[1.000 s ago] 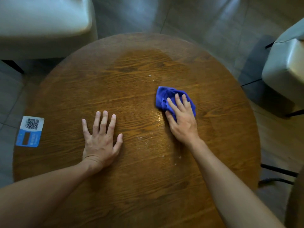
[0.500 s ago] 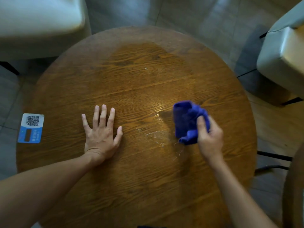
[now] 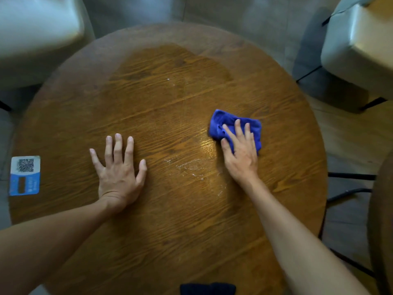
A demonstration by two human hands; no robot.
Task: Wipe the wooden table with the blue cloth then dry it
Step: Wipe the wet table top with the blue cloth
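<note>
The round wooden table [image 3: 161, 107] fills the view, with a darker wet patch at its far middle and whitish smears between my hands. The bunched blue cloth [image 3: 221, 122] lies on the table at centre right. My right hand [image 3: 240, 150] presses flat on top of it, fingers spread over the cloth and covering its near part. Flat on the bare wood at centre left rests my left hand [image 3: 118, 167], fingers apart and holding nothing.
A blue and white QR-code sticker [image 3: 24, 175] sits at the table's left edge. Pale upholstered chairs stand at the top left [image 3: 38, 33] and top right [image 3: 359, 45]. A dark object [image 3: 207, 288] shows at the table's near edge.
My right hand lifted the cloth in a pinch toward me half a second ago, then pushed it back away and pressed it flat. My left hand stayed put.
</note>
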